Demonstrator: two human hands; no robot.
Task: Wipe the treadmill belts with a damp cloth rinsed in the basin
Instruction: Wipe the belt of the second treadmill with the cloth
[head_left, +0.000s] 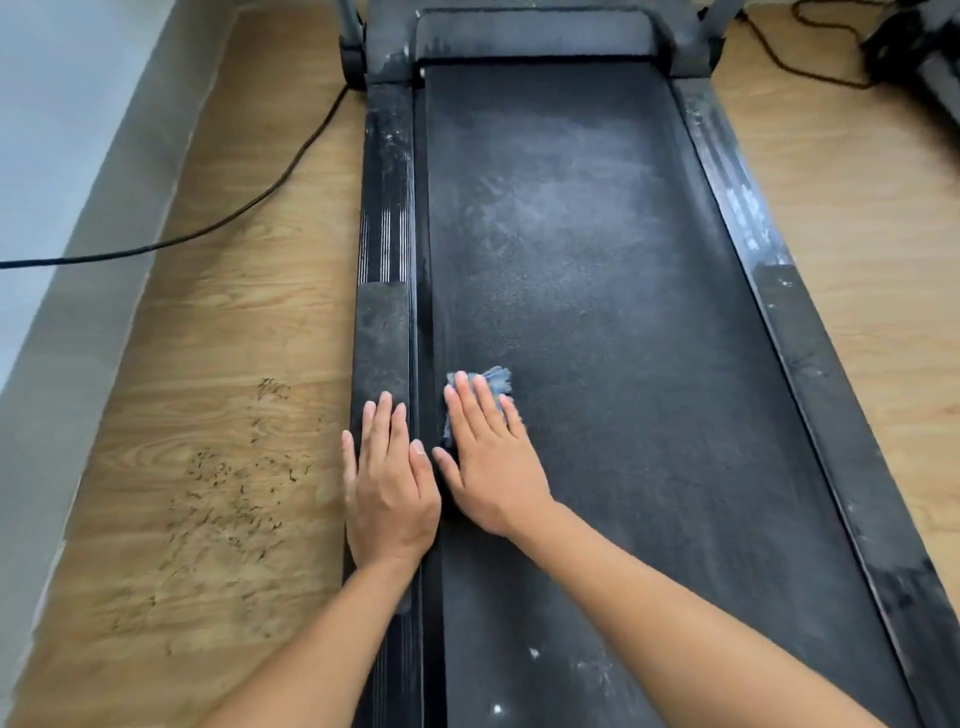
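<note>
The black treadmill belt (597, 312) runs up the middle of the view, with a pale dusty patch in its upper half and white specks near the bottom. My right hand (493, 467) lies flat, fingers together, pressing a blue-grey cloth (493, 379) onto the belt near its left edge. The cloth shows beyond my fingertips and at the hand's left side. My left hand (389, 483) rests flat, fingers spread, on the treadmill's left side rail (382, 332) and holds nothing. No basin is in view.
The right side rail (789, 312) is dusty and scuffed. A black power cable (249, 208) crosses the wooden floor (208, 415) on the left toward a grey wall (52, 260). More cables (810, 67) and part of another dark machine (930, 62) sit at the top right.
</note>
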